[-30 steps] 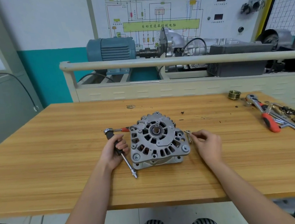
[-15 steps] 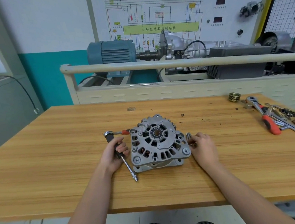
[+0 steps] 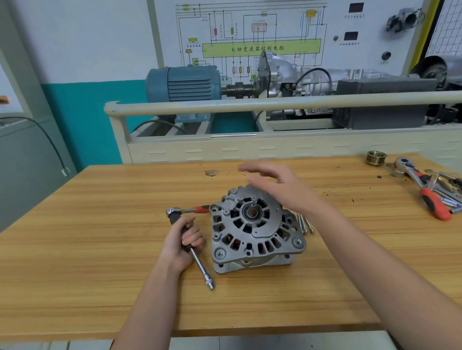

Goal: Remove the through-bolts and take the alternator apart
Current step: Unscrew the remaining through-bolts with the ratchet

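Right hand [image 3: 278, 187] has lifted, fingers spread, over alternator [image 3: 254, 226]; left hand [image 3: 184, 241] grips extension bar [image 3: 196, 254].

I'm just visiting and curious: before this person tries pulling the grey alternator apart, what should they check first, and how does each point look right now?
1. Through-bolts out: several slim silver bolts lie on the wooden table right of the grey metal alternator. Whether all are out: cannot tell.
2. Alternator steady: it sits flat on the table. Ok.
3. Right hand free: open, hovering over the alternator's far edge. Ok.
4. Left hand free: it grips the black-handled extension driver. Not ok.
5. Room around it: the red-handled ratchet lies at the alternator's left side. Not ok.
6. Removed parts set aside: the brass-coloured pulley sits at the far right. Ok.
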Tool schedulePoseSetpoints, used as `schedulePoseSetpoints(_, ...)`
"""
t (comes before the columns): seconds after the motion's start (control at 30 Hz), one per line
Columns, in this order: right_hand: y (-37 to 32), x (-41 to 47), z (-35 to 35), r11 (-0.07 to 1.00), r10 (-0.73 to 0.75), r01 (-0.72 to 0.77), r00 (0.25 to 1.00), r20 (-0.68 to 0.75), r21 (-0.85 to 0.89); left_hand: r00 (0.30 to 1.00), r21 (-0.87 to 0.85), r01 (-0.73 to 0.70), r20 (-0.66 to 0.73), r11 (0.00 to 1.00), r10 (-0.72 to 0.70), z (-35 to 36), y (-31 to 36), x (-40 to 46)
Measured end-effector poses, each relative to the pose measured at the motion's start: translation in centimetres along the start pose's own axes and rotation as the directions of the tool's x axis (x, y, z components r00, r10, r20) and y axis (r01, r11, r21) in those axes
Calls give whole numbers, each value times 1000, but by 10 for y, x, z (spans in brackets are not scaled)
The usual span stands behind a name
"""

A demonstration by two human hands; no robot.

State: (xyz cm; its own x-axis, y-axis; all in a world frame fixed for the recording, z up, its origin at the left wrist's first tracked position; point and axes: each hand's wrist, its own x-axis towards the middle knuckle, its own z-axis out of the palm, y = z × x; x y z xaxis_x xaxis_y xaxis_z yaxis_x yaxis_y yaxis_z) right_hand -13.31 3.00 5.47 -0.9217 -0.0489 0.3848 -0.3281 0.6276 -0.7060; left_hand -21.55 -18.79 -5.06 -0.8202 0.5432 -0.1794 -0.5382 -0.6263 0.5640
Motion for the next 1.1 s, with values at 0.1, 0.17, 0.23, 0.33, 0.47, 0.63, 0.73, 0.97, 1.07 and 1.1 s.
schedulePoseSetpoints(0.1, 7, 10, 14, 991, 64, -39, 978, 199, -129, 1000, -14, -5, -5, 1000, 5, 0, 0, -1)
schedulePoseSetpoints(0.17, 15, 10, 19, 993, 51, -34, 989, 142, -117, 1000, -20, -7, -8, 1000, 7, -1, 0, -2)
schedulePoseSetpoints(0.23, 17, 10, 20, 994, 40, -28, 992, 116, -106, 1000, -29, -7, -13, 1000, 7, 0, 0, -3)
schedulePoseSetpoints(0.33, 16, 10, 21, 997, 48, -42, 994, 99, -60, 1000, -27, -10, -18, 1000, 10, 0, 0, -4)
schedulePoseSetpoints(0.47, 14, 9, 22, 997, 78, -78, 994, 82, -4, 999, -48, -53, 3, 997, 53, 5, 2, -10)
schedulePoseSetpoints(0.63, 16, 8, 22, 992, 116, -118, 993, 38, 43, 960, 90, -264, 119, 960, 253, 38, 32, -30)
schedulePoseSetpoints(0.73, 20, 7, 22, 988, 153, -152, 988, -36, 13, 889, 178, -432, 249, 884, 385, 77, 70, -45)
schedulePoseSetpoints(0.97, 24, 9, 23, 936, 340, -345, 937, -79, -63, 721, 225, -666, 441, 712, 535, 183, 66, -31)
schedulePoseSetpoints(1.07, 20, 8, 23, 945, 310, -318, 945, -103, -77, 706, 322, -695, 475, 642, 526, 208, 46, -12)
schedulePoseSetpoints(1.1, 19, 8, 24, 948, 300, -309, 947, -115, -77, 708, 350, -697, 475, 626, 523, 213, 40, -5)
